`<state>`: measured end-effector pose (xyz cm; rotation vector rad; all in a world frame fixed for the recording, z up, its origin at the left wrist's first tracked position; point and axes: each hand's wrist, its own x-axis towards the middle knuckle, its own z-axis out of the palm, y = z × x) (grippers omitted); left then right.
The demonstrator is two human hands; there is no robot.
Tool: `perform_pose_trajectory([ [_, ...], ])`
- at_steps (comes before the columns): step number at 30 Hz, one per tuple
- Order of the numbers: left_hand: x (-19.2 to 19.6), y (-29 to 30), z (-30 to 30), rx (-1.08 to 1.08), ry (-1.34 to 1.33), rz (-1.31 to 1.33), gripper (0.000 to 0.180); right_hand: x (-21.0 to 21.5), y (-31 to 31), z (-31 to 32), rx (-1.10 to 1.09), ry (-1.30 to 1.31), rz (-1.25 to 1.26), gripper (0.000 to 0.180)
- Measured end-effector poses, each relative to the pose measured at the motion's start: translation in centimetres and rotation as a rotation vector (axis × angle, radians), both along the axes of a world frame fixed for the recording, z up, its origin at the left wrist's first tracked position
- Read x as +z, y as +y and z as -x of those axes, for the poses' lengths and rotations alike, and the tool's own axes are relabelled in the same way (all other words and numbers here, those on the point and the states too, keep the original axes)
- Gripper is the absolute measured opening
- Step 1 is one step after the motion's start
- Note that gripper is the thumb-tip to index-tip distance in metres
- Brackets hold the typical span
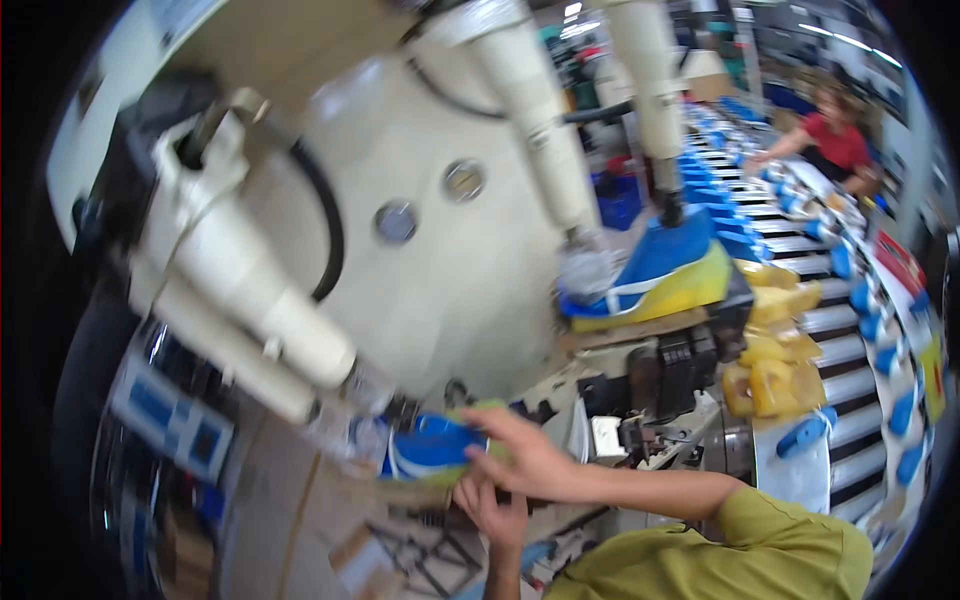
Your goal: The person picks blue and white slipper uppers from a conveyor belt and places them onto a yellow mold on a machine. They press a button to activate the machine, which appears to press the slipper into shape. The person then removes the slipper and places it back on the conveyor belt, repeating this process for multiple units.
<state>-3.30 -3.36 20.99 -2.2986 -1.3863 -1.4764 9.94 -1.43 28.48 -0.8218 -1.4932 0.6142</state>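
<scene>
A blue piece (432, 445) with a white stripe and a yellow-green edge lies at the lower middle of the view, below the tip of a cream machine arm (255, 285); the right hand (530, 462) reaches in from the right, its fingers stretched and parted at the piece's right end, seemingly touching it, though blur hides whether they grip; the left hand (492, 510) is just below the right one, near the piece's lower right edge, its fingers partly bent, and I cannot tell whether they hold anything; beyond them stands a pale panel (400, 310) bearing two round discs (396, 222); to its right a larger blue-and-yellow piece (665, 265) sits beneath two more cream arms (540, 140); yellow blocks (775, 360) lie beside a roller conveyor (832, 318), along which are many small blue pieces (903, 412); farther back, a person in a red top (843, 145) reaches toward the conveyor.
</scene>
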Motion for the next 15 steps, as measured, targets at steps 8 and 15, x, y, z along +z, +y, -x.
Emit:
perform_pose_trajectory([
  [8,-2.3,3.0,-0.4,-0.131,-0.077,-0.064,0.043,-1.0,4.1,3.1,-0.226,-0.271,-0.039,0.033],
  [15,-3.9,2.7,1.3,-0.193,-0.119,-0.106,0.024,0.5,2.9,4.6,-0.385,-0.421,-0.2,0.032],
])
